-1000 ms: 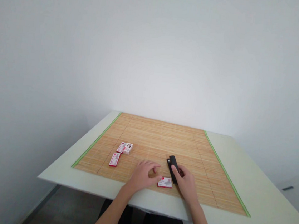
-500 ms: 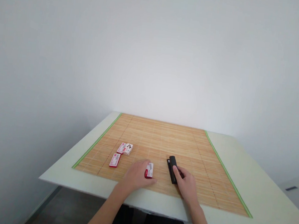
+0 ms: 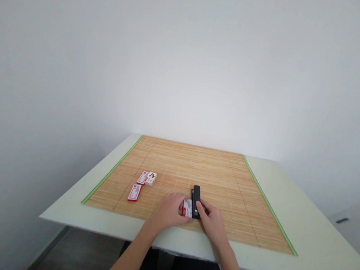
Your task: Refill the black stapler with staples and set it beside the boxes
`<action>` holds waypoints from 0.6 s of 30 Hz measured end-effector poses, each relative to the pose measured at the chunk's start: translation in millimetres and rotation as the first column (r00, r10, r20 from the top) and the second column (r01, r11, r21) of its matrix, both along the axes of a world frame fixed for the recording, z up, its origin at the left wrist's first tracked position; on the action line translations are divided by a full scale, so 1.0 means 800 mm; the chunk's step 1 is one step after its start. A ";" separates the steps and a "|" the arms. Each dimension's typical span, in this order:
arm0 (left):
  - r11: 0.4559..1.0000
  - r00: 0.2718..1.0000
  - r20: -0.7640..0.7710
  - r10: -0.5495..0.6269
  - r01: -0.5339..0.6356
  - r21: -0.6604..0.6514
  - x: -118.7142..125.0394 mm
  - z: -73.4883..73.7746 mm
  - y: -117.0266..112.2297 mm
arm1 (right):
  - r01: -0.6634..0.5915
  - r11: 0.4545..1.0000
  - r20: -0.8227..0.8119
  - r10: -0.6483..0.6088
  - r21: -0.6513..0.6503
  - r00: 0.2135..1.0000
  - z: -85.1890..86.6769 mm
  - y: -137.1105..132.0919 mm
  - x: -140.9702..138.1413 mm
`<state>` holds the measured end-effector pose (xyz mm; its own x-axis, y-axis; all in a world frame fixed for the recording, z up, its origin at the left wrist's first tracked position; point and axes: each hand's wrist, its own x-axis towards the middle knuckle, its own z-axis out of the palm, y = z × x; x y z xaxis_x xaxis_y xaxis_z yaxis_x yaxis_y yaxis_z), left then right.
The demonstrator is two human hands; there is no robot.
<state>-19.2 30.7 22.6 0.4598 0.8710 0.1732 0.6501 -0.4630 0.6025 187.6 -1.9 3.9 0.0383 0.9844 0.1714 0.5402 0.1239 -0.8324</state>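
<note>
Near the front of the mat, my left hand point(image 3: 170, 210) curls around a small red-and-white card or flat pack point(image 3: 187, 208), thumb along its near edge. My right hand point(image 3: 211, 218) grips a black stapler point(image 3: 196, 197) from its right side, with the thumb on top. The stapler points away from me, and its left side is up against the pack's right edge. Part of the pack is hidden behind my left fingers.
To the left on the bamboo mat point(image 3: 196, 163) lie two red-and-white cards point(image 3: 134, 192) and a small white box point(image 3: 150, 178) touching the farther card. A white table point(image 3: 99, 217) lies under the mat, with a plain wall behind.
My right hand has brought the stapler left and turned it straighter. My left hand has shifted the red-and-white pack slightly right, so the two now meet.
</note>
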 end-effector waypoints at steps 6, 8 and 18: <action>1.000 1.000 0.021 0.014 -0.014 -0.012 0.002 -0.002 0.000 | 0.022 1.000 -0.013 -0.022 -0.013 1.000 -0.001 0.000 0.002; 0.998 0.999 0.035 0.003 -0.001 -0.055 0.000 -0.001 0.000 | 0.086 0.996 -0.046 -0.086 -0.012 0.995 -0.002 -0.001 0.002; 0.907 0.909 -0.011 0.416 -0.416 -0.070 -0.217 0.048 0.071 | 0.238 0.971 -0.190 -0.239 -0.026 0.952 -0.011 -0.003 0.006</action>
<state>-192.9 87.4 61.0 0.0524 0.9930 0.1063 0.7722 -0.1078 0.6262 192.5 -4.4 -4.7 0.3039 0.9430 0.1357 0.3854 0.0086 -0.9227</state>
